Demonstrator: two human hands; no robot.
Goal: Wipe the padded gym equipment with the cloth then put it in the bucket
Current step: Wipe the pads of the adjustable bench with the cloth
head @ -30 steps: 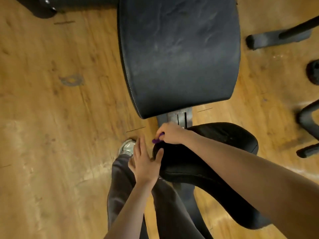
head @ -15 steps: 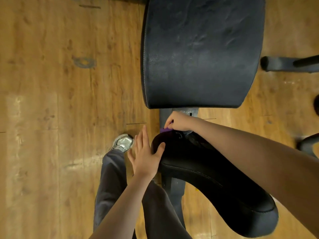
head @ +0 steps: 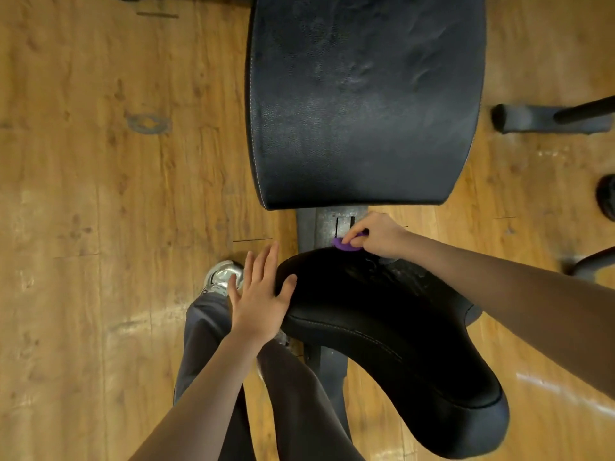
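Note:
A black padded seat point(head: 392, 341) runs from the middle toward the lower right, and a larger black back pad point(head: 362, 101) fills the top centre. My right hand point(head: 376, 235) grips a small purple cloth point(head: 344, 244) at the seat's far edge, next to the metal frame point(head: 319, 224). Only a corner of the cloth shows under the fingers. My left hand point(head: 261, 299) presses against the seat's left end, its fingers straight and its thumb lying on the padding. No bucket is in view.
The bench stands on a worn wooden floor point(head: 100, 194). My legs in dark trousers and a grey shoe point(head: 221, 277) are just left of the seat. Black equipment feet and bars point(head: 549, 118) lie at the right edge.
My right hand with the purple cloth has slid rightward along the seat's far edge. My left hand has stayed against the seat's left end. The view has shifted.

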